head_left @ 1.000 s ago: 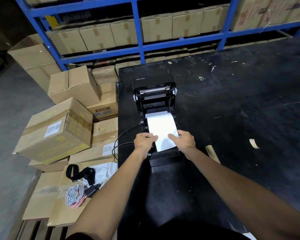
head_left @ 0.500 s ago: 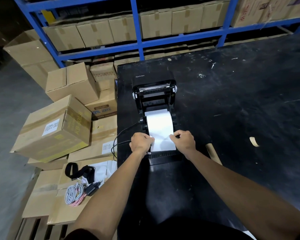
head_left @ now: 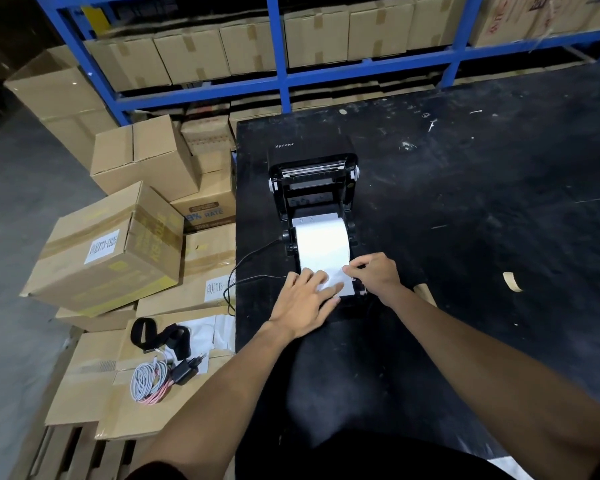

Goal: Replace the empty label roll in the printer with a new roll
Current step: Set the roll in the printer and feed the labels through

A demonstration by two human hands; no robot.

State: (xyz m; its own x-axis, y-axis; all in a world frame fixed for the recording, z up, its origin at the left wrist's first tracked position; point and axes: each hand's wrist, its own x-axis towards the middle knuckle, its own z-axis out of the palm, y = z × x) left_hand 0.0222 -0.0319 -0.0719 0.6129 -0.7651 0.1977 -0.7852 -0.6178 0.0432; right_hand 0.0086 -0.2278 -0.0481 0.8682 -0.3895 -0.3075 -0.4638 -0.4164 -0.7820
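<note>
— Paper (head_left: 321,249) sits in the open printer (head_left: 312,188) near the table's (head_left: 499,220) left edge?

— Yes, running toward the person. Left hand (head_left: 303,301) lies flat on its loose end; right hand (head_left: 374,273) pinches the right edge.

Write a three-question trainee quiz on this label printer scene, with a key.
1. True or false: the printer lid is closed.
2. What lies under the left hand? A) a cable B) the white label paper C) a box
3. Fill in: the right hand pinches the paper's ____ edge.

Key: 1 false, the lid stands open with the roll seated inside. 2 B, the flat palm presses the pulled-out paper down at the printer's front. 3 right.
</note>
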